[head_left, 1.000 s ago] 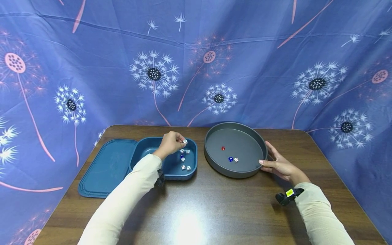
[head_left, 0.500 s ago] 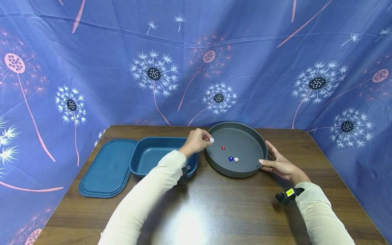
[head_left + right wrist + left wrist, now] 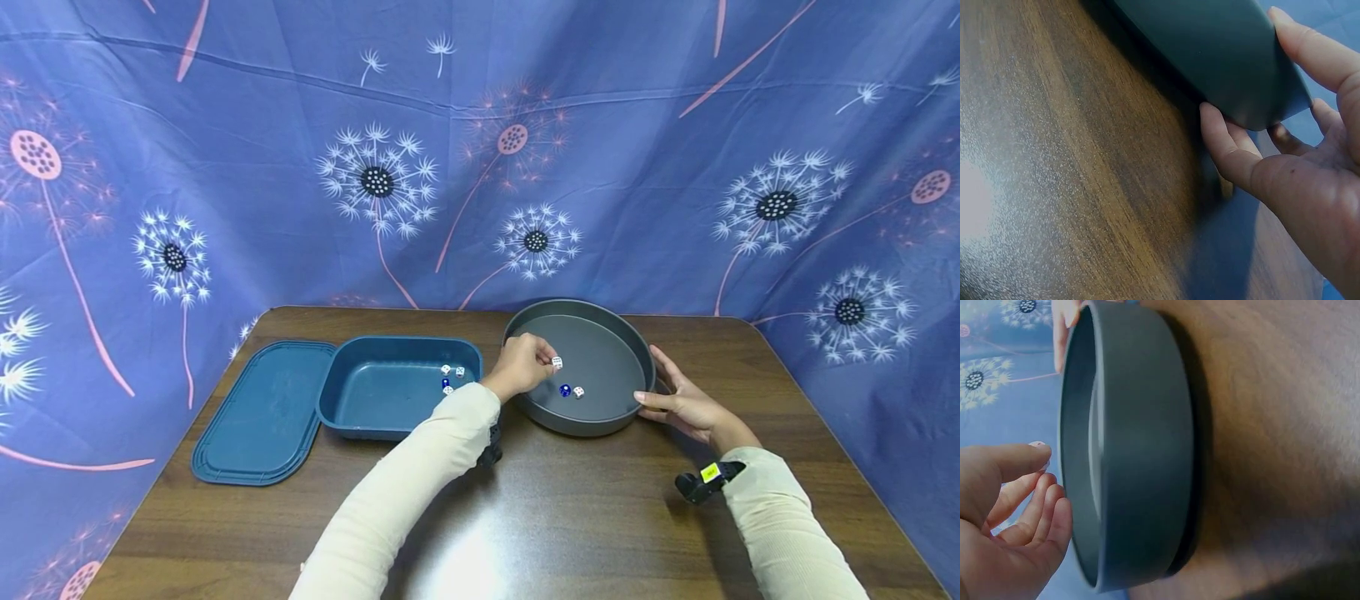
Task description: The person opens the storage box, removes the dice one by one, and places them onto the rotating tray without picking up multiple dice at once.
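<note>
OK, our left hand (image 3: 522,365) pinches a white, cubic, plastic-looking die (image 3: 557,362); round, dark-grey, metal-looking pan (image 3: 600,346) sits below it, our right hand (image 3: 686,406) gripping the opposite side.

The cream cloth left sleeve (image 3: 405,493) — cut off below — hides one corner of the blue rectangular plastic box (image 3: 382,395).

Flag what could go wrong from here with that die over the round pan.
The white die is held only at the fingertips of the left hand, so it might slip and knock the blue die nearby. The left sleeve crosses the near corner of the blue tub and may nudge it. The right hand grips the round pan; a jerk could shift its dice.
</note>
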`<state>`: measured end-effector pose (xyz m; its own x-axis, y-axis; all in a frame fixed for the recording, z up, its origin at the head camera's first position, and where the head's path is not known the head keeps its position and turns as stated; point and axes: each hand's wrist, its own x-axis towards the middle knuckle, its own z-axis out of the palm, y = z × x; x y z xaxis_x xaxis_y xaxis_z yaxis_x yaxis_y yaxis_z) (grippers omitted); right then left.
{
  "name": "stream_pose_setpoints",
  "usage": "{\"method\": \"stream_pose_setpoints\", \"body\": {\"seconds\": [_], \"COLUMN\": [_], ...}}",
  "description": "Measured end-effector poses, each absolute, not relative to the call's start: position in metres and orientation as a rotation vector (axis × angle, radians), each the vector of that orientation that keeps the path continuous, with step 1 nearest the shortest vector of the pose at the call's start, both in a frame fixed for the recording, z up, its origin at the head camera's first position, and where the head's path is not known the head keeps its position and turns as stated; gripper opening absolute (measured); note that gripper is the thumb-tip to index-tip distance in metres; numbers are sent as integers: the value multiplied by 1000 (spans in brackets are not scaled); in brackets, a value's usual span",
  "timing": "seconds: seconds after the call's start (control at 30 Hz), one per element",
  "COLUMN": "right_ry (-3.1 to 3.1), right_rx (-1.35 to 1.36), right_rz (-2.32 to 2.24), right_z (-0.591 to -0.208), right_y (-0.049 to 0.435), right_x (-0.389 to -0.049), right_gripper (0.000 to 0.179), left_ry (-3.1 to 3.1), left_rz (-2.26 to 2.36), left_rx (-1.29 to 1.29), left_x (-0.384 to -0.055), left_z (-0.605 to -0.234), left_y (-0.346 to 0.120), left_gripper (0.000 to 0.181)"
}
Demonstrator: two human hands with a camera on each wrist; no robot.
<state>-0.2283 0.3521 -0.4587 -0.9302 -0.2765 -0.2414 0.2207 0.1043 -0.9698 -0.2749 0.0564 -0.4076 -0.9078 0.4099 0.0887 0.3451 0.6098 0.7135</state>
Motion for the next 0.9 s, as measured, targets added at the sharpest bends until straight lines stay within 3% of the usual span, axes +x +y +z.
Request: {"method": "stream_pose_setpoints", "body": {"seconds": [0.9], "right_ry": [2013], "right_rx": [-53], "right_rz": [-1910], "right_z": [-457], "right_y": [352], "right_x": [-226], "right_gripper": [105], "left_ry": [2861], "left_rz": [990], "left_rx": [581], "left_x": [-273], "left_z": [-436], "left_y": [72], "left_gripper": [4]}}
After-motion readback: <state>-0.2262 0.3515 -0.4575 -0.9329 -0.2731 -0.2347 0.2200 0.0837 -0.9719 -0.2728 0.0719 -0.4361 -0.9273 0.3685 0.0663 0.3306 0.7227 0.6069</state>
